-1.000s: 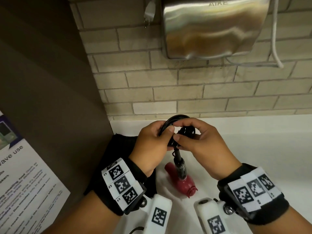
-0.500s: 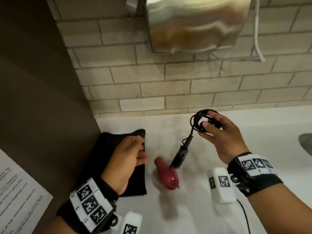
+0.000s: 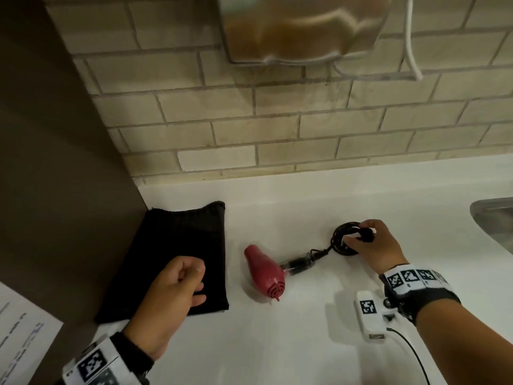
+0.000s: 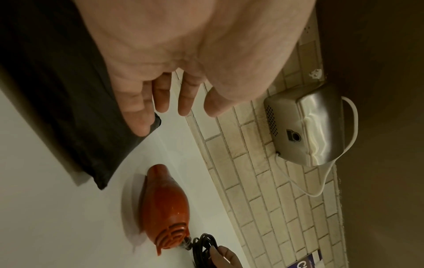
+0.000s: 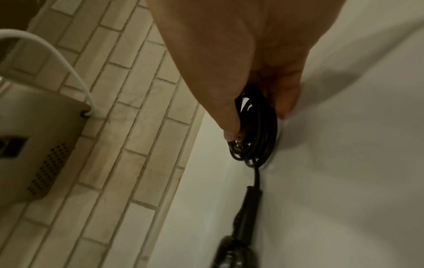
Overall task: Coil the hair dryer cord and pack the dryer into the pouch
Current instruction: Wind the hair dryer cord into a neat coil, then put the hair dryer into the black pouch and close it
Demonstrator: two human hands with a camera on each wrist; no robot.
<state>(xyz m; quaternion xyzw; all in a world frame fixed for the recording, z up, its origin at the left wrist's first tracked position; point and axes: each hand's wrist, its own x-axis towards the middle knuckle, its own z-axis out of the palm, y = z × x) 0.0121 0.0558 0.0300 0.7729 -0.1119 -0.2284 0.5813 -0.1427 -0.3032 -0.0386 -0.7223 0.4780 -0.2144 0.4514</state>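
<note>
The red hair dryer lies on its side on the white counter, its black handle pointing right. The black cord is wound into a small coil to the right of the handle, low at the counter. My right hand pinches that coil between thumb and fingers. The black pouch lies flat at the left against the brown partition. My left hand hovers over the pouch's near right corner with loose fingers and holds nothing. The dryer sits just right of the pouch.
A steel wall-mounted hand dryer with a white cable hangs on the brick wall above. A sink rim shows at the right edge. A brown partition and a printed notice bound the left side.
My left hand let go of the coil and moved left over the pouch. My right hand carried the coil right and down to the counter; the dryer now lies flat.
</note>
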